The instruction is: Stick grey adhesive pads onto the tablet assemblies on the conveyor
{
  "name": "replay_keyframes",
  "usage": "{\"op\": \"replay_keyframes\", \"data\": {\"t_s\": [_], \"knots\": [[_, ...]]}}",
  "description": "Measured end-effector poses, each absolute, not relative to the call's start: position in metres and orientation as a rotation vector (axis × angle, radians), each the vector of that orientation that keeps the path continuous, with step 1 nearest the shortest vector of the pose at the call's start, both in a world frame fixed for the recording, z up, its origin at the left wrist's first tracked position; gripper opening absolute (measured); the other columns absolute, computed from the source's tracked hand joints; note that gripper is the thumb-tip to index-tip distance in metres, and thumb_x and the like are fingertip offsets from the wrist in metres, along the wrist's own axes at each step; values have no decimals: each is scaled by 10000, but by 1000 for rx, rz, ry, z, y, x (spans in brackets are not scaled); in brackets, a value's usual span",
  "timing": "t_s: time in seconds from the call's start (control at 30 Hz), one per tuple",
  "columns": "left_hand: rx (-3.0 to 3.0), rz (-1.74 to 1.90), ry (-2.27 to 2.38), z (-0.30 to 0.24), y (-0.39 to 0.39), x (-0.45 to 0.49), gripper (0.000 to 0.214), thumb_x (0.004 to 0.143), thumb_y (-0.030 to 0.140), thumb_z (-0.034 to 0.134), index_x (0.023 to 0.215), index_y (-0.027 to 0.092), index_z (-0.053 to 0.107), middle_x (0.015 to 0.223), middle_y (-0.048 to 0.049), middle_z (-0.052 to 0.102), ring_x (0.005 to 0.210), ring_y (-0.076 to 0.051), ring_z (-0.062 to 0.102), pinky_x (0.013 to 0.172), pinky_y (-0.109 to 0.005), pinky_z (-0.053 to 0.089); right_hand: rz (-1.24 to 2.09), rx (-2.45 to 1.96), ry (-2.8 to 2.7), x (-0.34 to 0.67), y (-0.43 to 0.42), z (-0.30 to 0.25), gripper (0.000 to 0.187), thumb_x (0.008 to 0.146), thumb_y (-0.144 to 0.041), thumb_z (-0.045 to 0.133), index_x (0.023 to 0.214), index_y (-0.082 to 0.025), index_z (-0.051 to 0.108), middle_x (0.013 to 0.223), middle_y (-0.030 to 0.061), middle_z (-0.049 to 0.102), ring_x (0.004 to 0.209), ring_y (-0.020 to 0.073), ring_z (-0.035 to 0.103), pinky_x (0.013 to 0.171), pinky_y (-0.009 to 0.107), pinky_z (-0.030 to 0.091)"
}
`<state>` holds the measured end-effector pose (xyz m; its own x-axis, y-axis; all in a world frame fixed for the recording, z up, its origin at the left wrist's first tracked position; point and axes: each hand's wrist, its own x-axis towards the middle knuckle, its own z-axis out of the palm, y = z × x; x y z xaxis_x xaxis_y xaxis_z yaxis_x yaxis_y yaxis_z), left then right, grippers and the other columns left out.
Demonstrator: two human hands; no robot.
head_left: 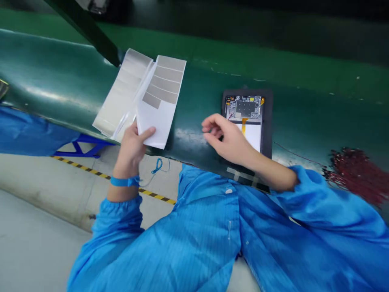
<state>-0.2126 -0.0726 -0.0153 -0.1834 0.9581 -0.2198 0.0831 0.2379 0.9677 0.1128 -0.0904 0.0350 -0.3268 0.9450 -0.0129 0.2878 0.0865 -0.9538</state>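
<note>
My left hand [133, 144] grips a white sheet of stickers [154, 117] at its lower edge, thumb on top. Rows of grey-beige rectangular stickers cover the sheet's upper part. Under and beside it lie more pale sheets [123, 93]. My right hand [225, 136] has its fingers curled in toward the thumb, in front of an opened tablet [252, 134]. A thin dark line runs left from those fingertips; I cannot tell whether it is a held wire. The tablet shows a circuit board, orange tape and a white battery area, partly hidden by my hand.
A heap of dark red wires [358, 174] lies at the right, one strand reaching toward the tablet. The green table mat [200, 97] ends close to my body. A dark green post [88, 32] slants down at upper left. A blue wrist strap [124, 181] circles my left wrist.
</note>
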Motion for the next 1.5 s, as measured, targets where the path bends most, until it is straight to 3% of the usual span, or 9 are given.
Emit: {"op": "replay_keyframes", "data": {"t_s": [0.1, 0.27, 0.4, 0.53, 0.67, 0.77, 0.83, 1.23, 1.5], "knots": [[872, 1215, 1316, -14, -120, -169, 581, 728, 497, 1002, 1145, 202, 727, 1192, -98, 803, 1039, -271, 783, 899, -380, 673, 1800, -1330, -1037, 61, -71, 20, 515, 947, -398, 750, 1337, -276, 437, 1246, 83, 703, 965, 211, 697, 782, 367, 597], [803, 1161, 1124, -15, -152, -150, 767, 676, 678, 982, 1239, 228, 722, 1202, -122, 808, 1093, -335, 788, 904, -432, 681, 1750, -1206, -883, 34, -66, -6, 533, 963, -192, 603, 1402, -310, 324, 1074, -6, 715, 906, 182, 723, 811, 335, 613], [899, 1296, 1089, -7, -132, -154, 1016, 841, 651, 881, 1670, 395, 352, 1306, -90, 781, 1111, -320, 793, 869, -438, 677, 1309, -1193, -1484, 49, -82, -6, 615, 949, -212, 555, 1513, -264, 315, 1216, 86, 707, 1093, 250, 709, 991, 458, 597], [1163, 1334, 1233, 5, -124, -142, 1199, 907, 539, 875, 1752, 456, 28, 1447, -108, 730, 855, -226, 781, 699, -318, 611, 498, -1223, -1944, 61, -90, 11, 545, 1003, -361, 622, 1509, -234, 468, 1585, 192, 521, 1519, 407, 438, 1192, 605, 403], [1340, 1380, 1267, 13, -124, -132, 953, 911, 562, 856, 1700, 452, 333, 1680, -113, 541, 734, -137, 696, 576, -259, 516, 373, -1190, -2170, 66, -88, 22, 214, 1116, -323, 515, 1191, -245, 699, 1237, 104, 733, 1226, 307, 618, 1100, 502, 378], [1382, 1276, 1264, 14, -120, -131, 668, 878, 607, 871, 1449, 314, 686, 1248, -94, 789, 657, -125, 626, 549, -244, 487, 381, -1147, -2126, 69, -87, 24, 294, 1157, -299, 454, 1146, -226, 739, 1074, 64, 776, 1025, 235, 665, 1020, 437, 373], [1391, 1276, 1327, 15, -118, -130, 446, 913, 612, 836, 1158, 239, 818, 911, -59, 779, 627, -124, 590, 531, -230, 449, 381, -1135, -2092, 69, -89, 26, 308, 1168, -328, 457, 1188, -217, 744, 1079, 58, 798, 980, 216, 681, 986, 417, 374], [1285, 1449, 1481, 32, -110, -100, 439, 911, 618, 843, 794, 203, 758, 645, 20, 576, 569, -98, 444, 496, -247, 332, -226, -967, -2064, 71, -90, 11, 217, 1124, -167, 533, 1187, -250, 723, 1358, 60, 794, 1187, 221, 717, 1121, 488, 402], [1240, 1438, 1310, 27, -106, -98, 468, 1006, 661, 691, 960, 219, 839, 864, -65, 769, 740, -190, 664, 601, -313, 508, 201, -1171, -1985, 67, -91, 22, 317, 1142, -313, 449, 993, -223, 714, 1290, 117, 757, 1193, 310, 604, 1043, 535, 405]]}}
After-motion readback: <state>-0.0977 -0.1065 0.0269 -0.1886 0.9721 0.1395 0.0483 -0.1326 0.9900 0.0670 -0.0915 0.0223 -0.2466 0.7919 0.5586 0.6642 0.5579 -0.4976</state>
